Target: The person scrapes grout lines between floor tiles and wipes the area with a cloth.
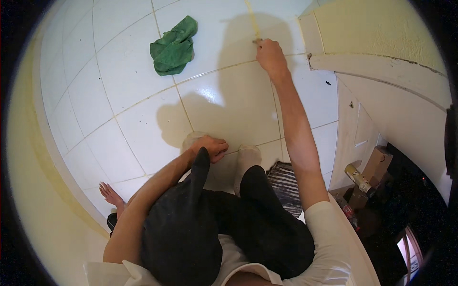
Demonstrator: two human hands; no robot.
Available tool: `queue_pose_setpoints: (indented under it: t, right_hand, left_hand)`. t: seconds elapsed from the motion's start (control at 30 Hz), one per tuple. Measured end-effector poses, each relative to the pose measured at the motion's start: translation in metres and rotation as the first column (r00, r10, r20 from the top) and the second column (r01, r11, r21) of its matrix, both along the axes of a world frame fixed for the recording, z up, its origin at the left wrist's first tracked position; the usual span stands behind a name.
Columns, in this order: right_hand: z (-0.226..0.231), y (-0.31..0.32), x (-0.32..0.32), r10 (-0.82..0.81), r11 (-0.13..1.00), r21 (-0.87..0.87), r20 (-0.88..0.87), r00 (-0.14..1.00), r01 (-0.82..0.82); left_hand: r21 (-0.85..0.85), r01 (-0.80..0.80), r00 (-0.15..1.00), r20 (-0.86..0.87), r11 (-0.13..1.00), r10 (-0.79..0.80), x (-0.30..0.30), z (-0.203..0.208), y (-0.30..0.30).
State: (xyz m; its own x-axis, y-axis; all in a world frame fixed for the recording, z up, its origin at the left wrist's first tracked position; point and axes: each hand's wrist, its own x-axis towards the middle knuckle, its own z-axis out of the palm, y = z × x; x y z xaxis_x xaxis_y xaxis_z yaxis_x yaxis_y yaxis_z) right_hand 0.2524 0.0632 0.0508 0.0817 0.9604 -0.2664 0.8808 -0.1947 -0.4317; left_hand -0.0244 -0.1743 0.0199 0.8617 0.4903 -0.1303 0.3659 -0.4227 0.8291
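My right arm stretches far forward over the white tiled floor [136,138]. That hand, my right hand [272,56], is closed around a small brownish thing [257,41], mostly hidden by the fingers and too small to name. It meets the floor at the lower end of a yellowish grout line [251,19]. Close to my feet, my left hand [212,147] hangs with its fingers curled in, no object showing in it; the forearm lies by my dark-trousered knee. A crumpled green cloth [174,46] rests on the tiles, ahead and left, apart from both hands.
A striped dark cloth [285,186] lies beside my right foot [249,155]. Rightward are a wall corner [312,35], a pale panel [391,102], a yellowish cylinder [358,178] and a cardboard box [378,162]. Another person's bare hand or foot [111,195] shows at lower left.
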Motion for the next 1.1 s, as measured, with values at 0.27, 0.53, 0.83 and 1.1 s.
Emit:
queue_pose_setpoints:
  t: [0.27,0.53,0.83,1.1]
  right_hand:
    - [-0.002,-0.012,-0.004,0.008,0.999,0.034,0.05,0.999,-0.01]
    - [-0.015,0.0,0.023,0.058,0.992,0.113,0.057,0.997,-0.064]
    - [-0.014,0.005,0.027,0.055,0.985,0.162,0.04,0.998,-0.061]
    - [0.002,0.005,0.023,0.061,0.997,0.049,-0.008,0.998,-0.06]
  left_hand:
    - [0.02,0.005,0.998,-0.063,1.0,-0.004,-0.004,-0.001,-0.003]
    - [-0.007,0.02,0.999,-0.032,1.0,-0.02,0.002,0.009,0.005]
    - [0.002,0.023,0.999,-0.035,1.0,-0.023,0.002,-0.002,0.0]
    - [-0.001,0.025,0.999,-0.043,1.0,-0.025,0.002,0.005,0.003]
